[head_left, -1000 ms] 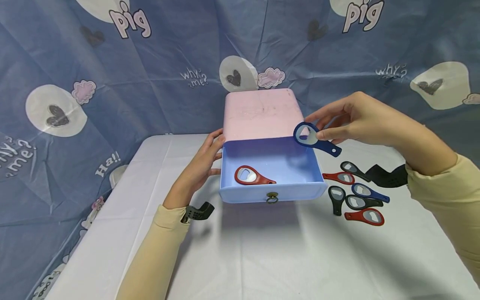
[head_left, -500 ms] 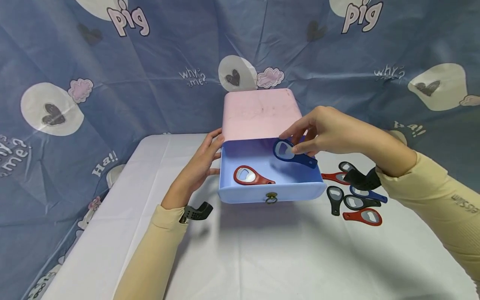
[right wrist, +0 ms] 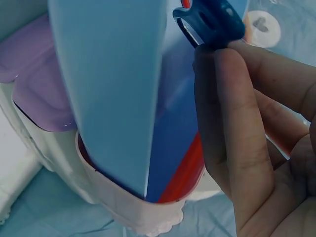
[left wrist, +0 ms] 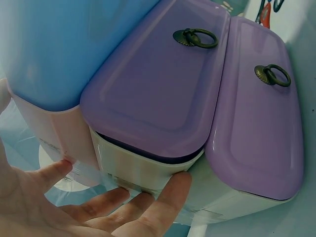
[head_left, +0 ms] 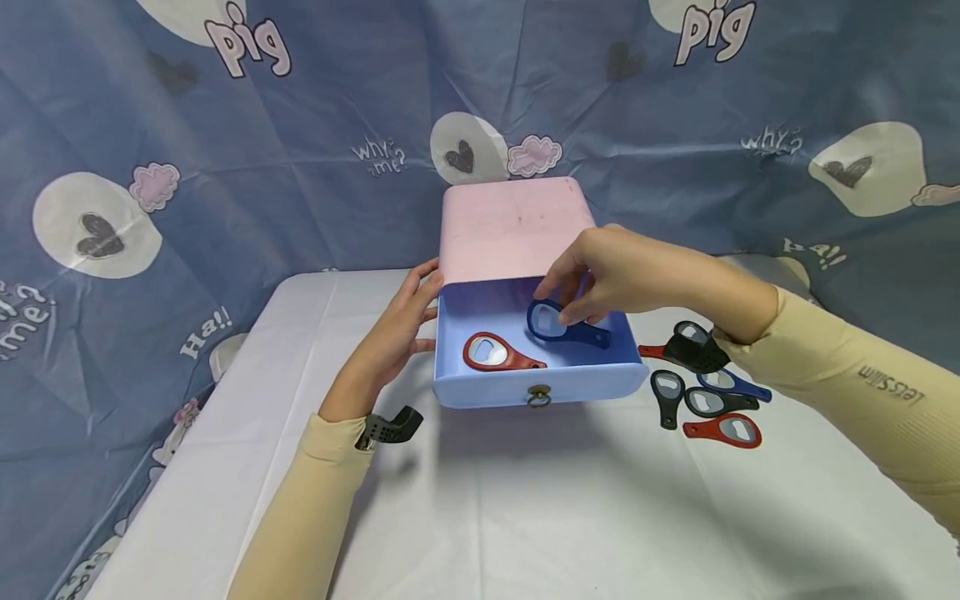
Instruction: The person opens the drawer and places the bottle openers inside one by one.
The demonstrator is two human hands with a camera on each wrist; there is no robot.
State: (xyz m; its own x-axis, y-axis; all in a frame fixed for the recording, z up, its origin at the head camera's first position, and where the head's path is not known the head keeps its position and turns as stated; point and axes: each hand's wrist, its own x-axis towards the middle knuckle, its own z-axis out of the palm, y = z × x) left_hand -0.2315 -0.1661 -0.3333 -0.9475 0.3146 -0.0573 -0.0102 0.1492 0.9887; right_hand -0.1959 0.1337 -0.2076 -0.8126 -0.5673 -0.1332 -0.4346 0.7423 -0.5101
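Note:
My right hand (head_left: 611, 271) pinches a blue bottle opener (head_left: 594, 337) by its ring end, low inside the pulled-out light-blue drawer (head_left: 480, 391). In the right wrist view thumb and finger meet at the opener (right wrist: 215, 22). A red bottle opener (head_left: 521, 360) lies in the drawer, left of the blue one. My left hand (head_left: 390, 342) touches the left side of the pink-topped drawer box (head_left: 513, 233). Seen from the left wrist, its fingers (left wrist: 165, 202) are spread and extended against the box's side.
Several black, red and blue bottle openers (head_left: 731, 431) lie on the white tablecloth (head_left: 525, 517) right of the box, partly under the right wrist's black strap (head_left: 693, 354). Purple drawers (left wrist: 158, 79) with ring pulls show in the left wrist view. A patterned blue cloth (head_left: 315, 100) hangs behind.
My right hand has carried the blue bottle opener left and down, from beside the box's right edge to inside the drawer near the red one. The left hand stays at the box.

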